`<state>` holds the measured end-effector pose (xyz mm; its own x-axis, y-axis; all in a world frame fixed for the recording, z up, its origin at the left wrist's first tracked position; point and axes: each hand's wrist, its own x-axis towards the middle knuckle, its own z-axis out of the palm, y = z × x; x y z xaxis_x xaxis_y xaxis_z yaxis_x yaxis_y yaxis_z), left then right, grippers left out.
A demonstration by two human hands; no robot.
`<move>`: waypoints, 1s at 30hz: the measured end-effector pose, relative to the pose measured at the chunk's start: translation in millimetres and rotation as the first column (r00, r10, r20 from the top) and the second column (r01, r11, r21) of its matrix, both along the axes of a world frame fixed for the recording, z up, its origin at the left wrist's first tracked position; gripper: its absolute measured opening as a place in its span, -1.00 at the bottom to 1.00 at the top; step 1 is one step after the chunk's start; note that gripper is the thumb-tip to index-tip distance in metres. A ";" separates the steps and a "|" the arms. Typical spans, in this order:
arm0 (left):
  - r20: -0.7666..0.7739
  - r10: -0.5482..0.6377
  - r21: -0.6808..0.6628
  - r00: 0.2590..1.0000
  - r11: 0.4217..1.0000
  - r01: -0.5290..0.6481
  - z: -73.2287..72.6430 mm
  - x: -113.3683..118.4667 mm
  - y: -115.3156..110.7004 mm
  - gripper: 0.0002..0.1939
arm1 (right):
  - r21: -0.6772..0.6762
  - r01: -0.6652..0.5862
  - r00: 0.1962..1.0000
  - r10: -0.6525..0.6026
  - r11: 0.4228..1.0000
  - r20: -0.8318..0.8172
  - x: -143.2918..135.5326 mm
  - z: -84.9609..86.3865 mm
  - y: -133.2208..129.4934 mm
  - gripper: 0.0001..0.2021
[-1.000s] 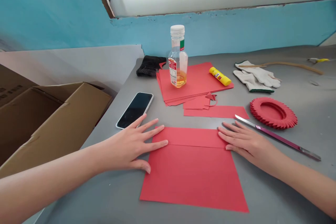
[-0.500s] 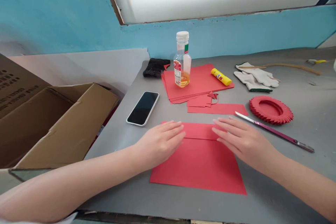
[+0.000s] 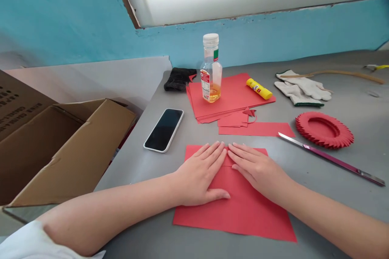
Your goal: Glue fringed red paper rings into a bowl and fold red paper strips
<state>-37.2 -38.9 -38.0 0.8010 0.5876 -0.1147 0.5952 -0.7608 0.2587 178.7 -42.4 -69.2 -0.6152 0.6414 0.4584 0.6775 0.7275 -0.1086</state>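
Observation:
A red paper sheet [image 3: 243,214] lies on the grey table, its far edge folded over in a band. My left hand [image 3: 203,174] rests flat on the sheet's left part, fingers stretched toward the fold and thumb out to the right. Just to its right, my right hand [image 3: 258,168] lies on the folded band with fingers extended, the fingertips of both hands nearly meeting near the far edge. Neither hand grips anything. Beyond the sheet is a narrow red strip [image 3: 258,129], with small red pieces [image 3: 232,120] beside it.
A phone [image 3: 164,130] lies left. Behind stand a bottle [image 3: 210,68] and glue stick [image 3: 259,89] on red sheets [image 3: 231,83]. To the right are white gloves [image 3: 300,89], a ridged red ring [image 3: 324,130] and a cutter [image 3: 331,158]. An open cardboard box [image 3: 69,149] sits left.
Both hands have moved inward along the fold, close to each other, and now lie flatter on the paper. My left thumb has spread out. The camera view has shifted slightly.

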 end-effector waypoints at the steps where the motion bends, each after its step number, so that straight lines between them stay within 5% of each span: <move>1: 0.010 -0.003 0.015 1.000 1.000 0.003 -0.5 0.0 -0.6 -0.08 | -0.013 0.003 1.000 -0.003 1.000 0.003 -0.3 0.7 -0.2 -0.69; 7: 0.026 -0.164 -0.023 0.986 0.986 0.165 2.7 -6.3 -1.1 -0.08 | -0.107 0.008 1.000 -0.007 0.994 0.009 0.9 -0.6 -0.5 -0.68; 21: -0.127 -0.119 -0.005 0.985 0.993 0.120 13.8 -56.3 21.9 -0.33 | -0.235 0.054 0.993 -0.027 0.970 0.119 54.4 1.0 1.3 -0.58; 26: -0.027 -0.048 0.129 0.999 0.990 0.051 22.6 -25.6 20.4 -0.56 | -0.223 0.055 0.982 -0.012 0.973 0.188 52.5 14.7 5.9 -0.65; 30: 0.132 -0.086 0.085 0.987 0.994 0.076 7.9 19.6 22.9 -0.62 | -0.267 0.097 0.970 -0.031 0.959 0.241 44.4 34.3 15.1 -0.76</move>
<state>-17.5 -16.0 -30.1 0.8512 0.5231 0.0428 0.4943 -0.8264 0.2698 223.0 -27.3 -34.9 -0.6368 0.7633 0.1085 0.7517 0.6460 -0.1325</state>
